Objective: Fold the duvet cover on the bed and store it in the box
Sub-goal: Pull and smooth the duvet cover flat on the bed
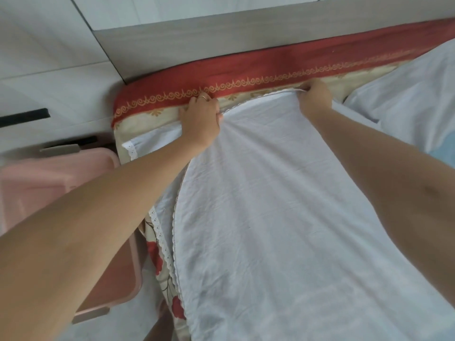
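Observation:
A white duvet cover (266, 205) with a lace-trimmed edge lies stretched along the bed toward the far end. My left hand (200, 118) grips its far edge on the left, fingers curled into the cloth. My right hand (315, 97) pinches the far edge on the right, close to the red border. Both arms reach forward over the cover. A lower layer of the cover shows at the left with its lace corner. The pink box (61, 193) stands on the floor left of the bed, partly behind my left arm.
The bed sheet (246, 72) is red with a gold scroll band and a floral cream field. A grey wooden bed frame (221, 38) runs along the far side. More white bedding (406, 94) lies at the right. White tiled floor surrounds the box.

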Action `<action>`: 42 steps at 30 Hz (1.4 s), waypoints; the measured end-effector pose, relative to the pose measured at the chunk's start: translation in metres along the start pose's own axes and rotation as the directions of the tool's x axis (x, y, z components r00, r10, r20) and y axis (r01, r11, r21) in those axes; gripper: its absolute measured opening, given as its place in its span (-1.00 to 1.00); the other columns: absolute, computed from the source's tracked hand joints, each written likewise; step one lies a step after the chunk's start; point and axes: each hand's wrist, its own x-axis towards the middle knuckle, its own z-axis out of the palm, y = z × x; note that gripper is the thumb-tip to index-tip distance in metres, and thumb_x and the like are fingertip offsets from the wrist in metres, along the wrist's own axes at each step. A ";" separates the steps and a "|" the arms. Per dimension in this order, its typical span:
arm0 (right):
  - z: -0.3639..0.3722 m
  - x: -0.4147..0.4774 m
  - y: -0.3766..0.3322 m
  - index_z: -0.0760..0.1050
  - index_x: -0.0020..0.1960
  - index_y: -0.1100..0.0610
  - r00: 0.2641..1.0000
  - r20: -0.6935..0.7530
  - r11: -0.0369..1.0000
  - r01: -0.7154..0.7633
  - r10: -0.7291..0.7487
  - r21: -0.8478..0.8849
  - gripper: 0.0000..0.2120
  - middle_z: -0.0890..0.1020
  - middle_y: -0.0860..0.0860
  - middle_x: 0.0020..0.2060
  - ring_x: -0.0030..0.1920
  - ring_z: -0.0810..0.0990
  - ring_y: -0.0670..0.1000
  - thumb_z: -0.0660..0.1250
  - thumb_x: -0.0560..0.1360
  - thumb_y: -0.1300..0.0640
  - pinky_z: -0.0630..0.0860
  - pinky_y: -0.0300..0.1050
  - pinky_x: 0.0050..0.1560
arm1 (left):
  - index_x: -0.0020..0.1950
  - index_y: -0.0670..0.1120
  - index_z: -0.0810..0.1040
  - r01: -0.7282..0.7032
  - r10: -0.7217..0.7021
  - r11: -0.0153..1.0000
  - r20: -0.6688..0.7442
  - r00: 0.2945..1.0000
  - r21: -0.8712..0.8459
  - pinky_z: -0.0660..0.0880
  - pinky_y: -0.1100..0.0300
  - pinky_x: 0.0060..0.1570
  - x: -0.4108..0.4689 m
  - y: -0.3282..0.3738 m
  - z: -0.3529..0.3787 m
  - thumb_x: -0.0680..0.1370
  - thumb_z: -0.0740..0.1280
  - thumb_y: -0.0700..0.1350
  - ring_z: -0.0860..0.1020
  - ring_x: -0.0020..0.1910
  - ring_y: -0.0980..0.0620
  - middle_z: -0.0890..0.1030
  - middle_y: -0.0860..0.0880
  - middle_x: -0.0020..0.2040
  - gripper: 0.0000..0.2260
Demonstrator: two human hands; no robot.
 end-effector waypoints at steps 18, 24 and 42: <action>-0.001 0.007 -0.005 0.49 0.08 0.19 0.985 -0.010 0.985 0.173 -0.174 -0.025 -0.79 0.51 0.15 0.09 0.03 0.51 0.13 0.23 0.49 0.35 0.36 -0.21 -0.12 | -0.04 0.04 0.56 0.101 -0.090 0.975 0.065 0.994 -0.196 0.13 0.04 0.15 0.010 -0.008 0.004 0.47 0.36 -0.01 0.49 0.11 0.00 0.58 0.09 -0.05 -0.90; 0.034 -0.071 -0.002 0.24 0.42 0.18 0.935 -0.160 0.943 0.329 -0.317 0.053 -0.48 0.18 0.16 0.43 0.32 0.35 0.11 0.24 0.48 0.26 0.31 0.03 0.35 | 0.14 -0.03 0.43 0.140 -0.141 0.990 -0.024 0.990 -0.012 0.16 -0.01 0.21 -0.002 0.008 0.006 0.50 0.34 -0.06 0.39 0.19 -0.08 0.50 -0.02 0.08 -0.76; -0.005 -0.164 0.162 -0.12 0.56 0.00 0.996 -0.085 0.914 -0.032 -0.003 -0.405 -0.42 -0.05 0.01 0.56 0.53 -0.10 0.20 -0.06 0.61 -0.13 -0.19 0.49 0.36 | 0.56 0.06 -0.09 -0.445 0.329 0.797 0.324 0.887 0.409 -0.17 -0.38 0.35 -0.150 -0.009 0.038 0.55 -0.02 0.16 -0.11 0.53 -0.22 -0.11 -0.10 0.57 -0.40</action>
